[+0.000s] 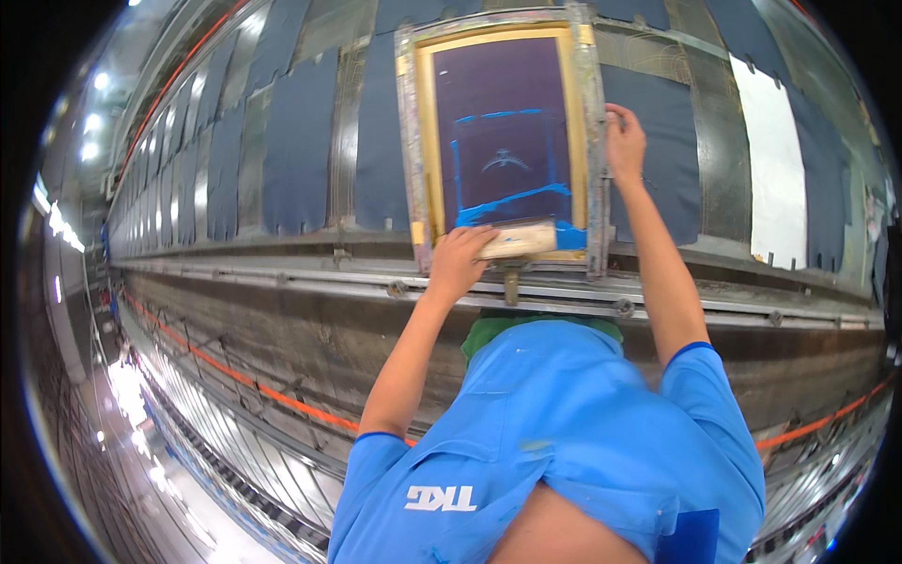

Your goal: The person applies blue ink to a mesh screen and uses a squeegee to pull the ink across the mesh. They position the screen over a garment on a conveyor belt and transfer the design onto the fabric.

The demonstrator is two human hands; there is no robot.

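Observation:
A screen printing frame point(596, 150) lies in front of me, with yellow tape round its inner edge. Its dark purple mesh point(503, 80) carries blue ink streaks and a small pale winged design. Along the near end of the mesh rests a squeegee with a pale wooden handle point(522, 240). My left hand point(457, 261) is closed round the left end of that handle. At the frame's right side, my right hand point(626, 146) has its fingers curled against the outer edge; part of their grip is hidden.
Dark blue fabric pieces point(299, 150) lie in a row along the long table, with one white piece point(769, 160) at right. A metal rail point(366, 280) runs along the near table edge, just before my body. Orange strips point(254, 381) run below it.

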